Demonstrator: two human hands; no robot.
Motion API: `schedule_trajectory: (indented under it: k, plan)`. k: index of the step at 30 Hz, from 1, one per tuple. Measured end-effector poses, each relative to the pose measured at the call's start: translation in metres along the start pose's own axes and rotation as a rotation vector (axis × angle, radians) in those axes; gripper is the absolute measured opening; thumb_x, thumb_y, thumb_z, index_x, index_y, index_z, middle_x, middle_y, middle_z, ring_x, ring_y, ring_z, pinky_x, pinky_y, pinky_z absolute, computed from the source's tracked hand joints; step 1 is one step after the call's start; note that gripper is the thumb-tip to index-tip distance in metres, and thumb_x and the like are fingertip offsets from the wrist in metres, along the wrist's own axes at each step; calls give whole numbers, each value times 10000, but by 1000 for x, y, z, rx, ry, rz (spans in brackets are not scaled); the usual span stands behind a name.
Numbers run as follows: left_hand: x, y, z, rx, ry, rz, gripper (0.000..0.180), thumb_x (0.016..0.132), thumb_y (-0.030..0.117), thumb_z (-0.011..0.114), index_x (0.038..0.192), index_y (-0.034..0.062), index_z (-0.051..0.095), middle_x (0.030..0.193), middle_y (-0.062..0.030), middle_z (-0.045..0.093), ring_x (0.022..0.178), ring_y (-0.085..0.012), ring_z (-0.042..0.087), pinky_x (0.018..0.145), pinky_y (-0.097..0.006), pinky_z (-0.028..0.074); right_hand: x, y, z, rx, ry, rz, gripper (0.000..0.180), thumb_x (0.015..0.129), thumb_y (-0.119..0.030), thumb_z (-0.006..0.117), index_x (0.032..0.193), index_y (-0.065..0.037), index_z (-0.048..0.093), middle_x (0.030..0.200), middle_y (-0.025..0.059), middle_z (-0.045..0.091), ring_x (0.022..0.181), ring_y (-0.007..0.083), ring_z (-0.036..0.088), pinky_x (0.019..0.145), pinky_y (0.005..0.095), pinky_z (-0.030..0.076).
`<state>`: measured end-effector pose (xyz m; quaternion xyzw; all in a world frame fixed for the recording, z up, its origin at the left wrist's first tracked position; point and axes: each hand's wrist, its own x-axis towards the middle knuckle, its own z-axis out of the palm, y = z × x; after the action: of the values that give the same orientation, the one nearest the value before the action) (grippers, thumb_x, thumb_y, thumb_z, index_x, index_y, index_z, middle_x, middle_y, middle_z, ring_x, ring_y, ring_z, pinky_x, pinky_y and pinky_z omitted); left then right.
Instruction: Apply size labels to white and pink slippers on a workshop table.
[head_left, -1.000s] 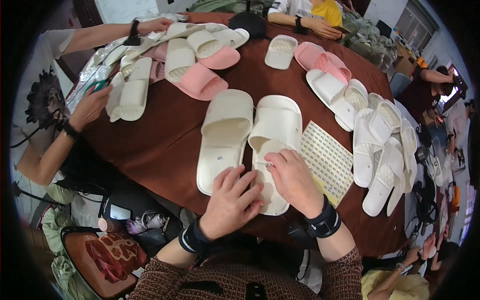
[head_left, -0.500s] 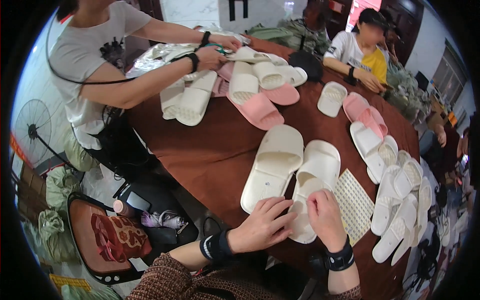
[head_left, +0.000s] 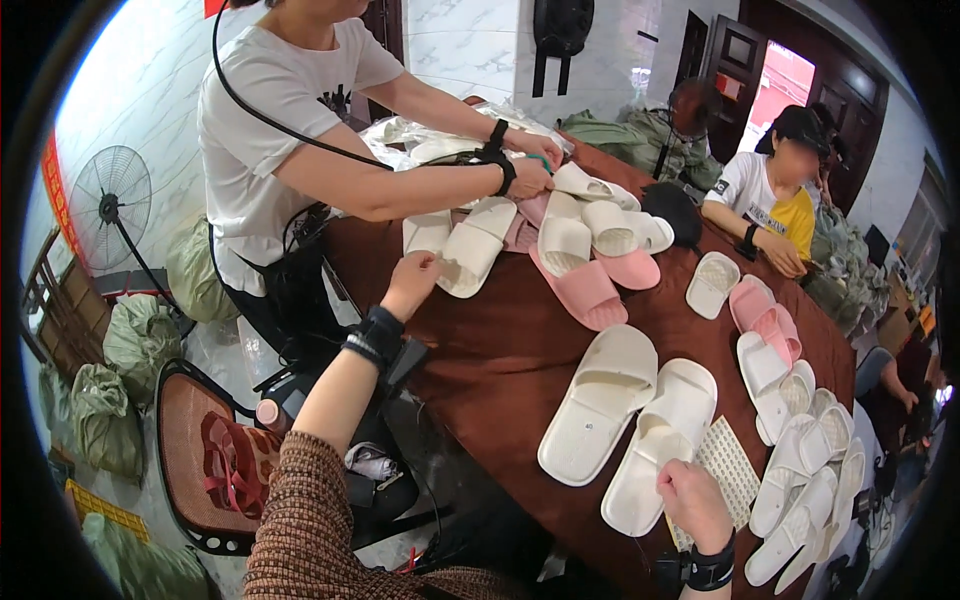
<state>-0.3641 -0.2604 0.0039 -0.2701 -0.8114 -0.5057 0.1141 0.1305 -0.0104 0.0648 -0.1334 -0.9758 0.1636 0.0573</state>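
My left hand [head_left: 408,284] reaches out to the left, its fingers curled at the edge of a white slipper [head_left: 476,245]; whether it grips the slipper, or anything else, is hidden. My right hand [head_left: 697,507] is closed, thumb and fingers pressed together, over the heel part of a white slipper [head_left: 664,440]. Anything between those fingers is too small to make out. A second white slipper [head_left: 598,405], with a small mark on its insole, lies beside it. Partly under my right hand is a pale sheet of small round stickers [head_left: 728,462].
White and pink slippers [head_left: 582,290] lie across the brown cloth [head_left: 450,345], more white slippers [head_left: 800,480] at the right. A co-worker [head_left: 290,130] handles slippers at far left; another person [head_left: 775,190] sits at far right. A chair [head_left: 185,450] stands lower left.
My left hand has left the near slippers and stretched left toward the far group. My right hand stays by the near pair. The whole view has shifted.
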Motion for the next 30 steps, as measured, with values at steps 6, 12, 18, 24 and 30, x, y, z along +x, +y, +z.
schedule_trajectory:
  k: [6, 12, 18, 24, 30]
  plan:
    - [49, 5, 15, 344, -82, -195, 571, 848, 414, 639, 1256, 16, 607, 1352, -244, 524, 1187, -405, 537, 1001, -471, 430, 14, 13, -14, 174, -235, 240, 170, 816, -184, 672, 874, -42, 599, 773, 155, 660, 752, 351, 652, 672, 429, 500]
    - [70, 19, 27, 431, -186, 55, 569, 859, 500, 620, 1330, 184, 587, 1350, -179, 568, 1306, -350, 472, 1085, -509, 331, 19, 28, -16, 250, -346, 297, 148, 806, -206, 689, 862, -73, 655, 754, 126, 669, 713, 299, 667, 648, 384, 506]
    - [90, 20, 9, 299, -540, 151, 593, 898, 500, 590, 1421, 238, 493, 1285, -206, 594, 1219, -379, 541, 1024, -472, 409, 7, 23, -18, 228, -289, 218, 141, 835, -154, 677, 898, -28, 675, 735, 118, 674, 653, 218, 661, 626, 325, 512]
    - [93, 27, 10, 573, -554, 95, 550, 851, 605, 598, 1284, 268, 625, 1231, -175, 588, 1212, -365, 517, 1049, -537, 324, 2, 20, -16, 175, -325, 128, 314, 1000, -216, 549, 1049, 75, 657, 908, 151, 717, 852, 290, 684, 837, 375, 517]
    - [80, 25, 18, 466, -695, 160, 471, 869, 568, 604, 1180, 219, 667, 1139, -145, 624, 1131, -321, 553, 994, -547, 298, 7, 18, -10, 83, -148, 92, 172, 823, -208, 700, 857, -48, 644, 745, 132, 673, 680, 323, 661, 618, 401, 510]
